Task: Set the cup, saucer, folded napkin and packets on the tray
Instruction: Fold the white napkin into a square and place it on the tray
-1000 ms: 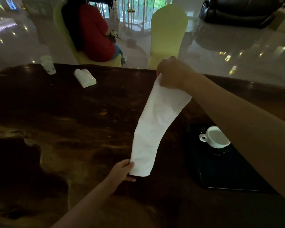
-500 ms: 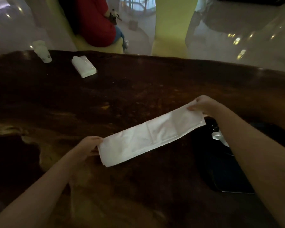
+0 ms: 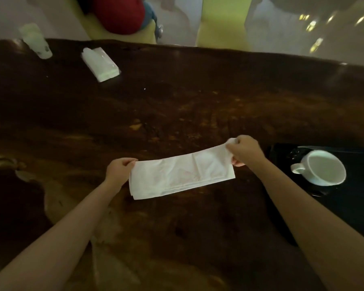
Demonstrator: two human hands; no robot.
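Over table (image 3: 197, 101), black tray (image 3: 355, 206) at right edge. Napkin (image 3: 181, 175) stretched lengthwise left of tray. Cup (image 3: 321, 166) on tray. Left hand (image 3: 119, 170) pinching napkin's left end, right hand (image 3: 244, 152) gripping right end.

Bench (image 3: 176, 101): dark glossy wood, right across the view.
Plastic cup (image 3: 35, 42): standing at the far-left corner.
Chairs (image 3: 221, 24): yellow-green, behind the bench.
Person (image 3: 118, 13): red top, seated.

Worn on the head, wide-angle, facing forward and steeply down onto the dark wooden table (image 3: 197, 106). Close above the left hand (image 3: 120, 171) and right hand (image 3: 243, 152), far table edge high in view.
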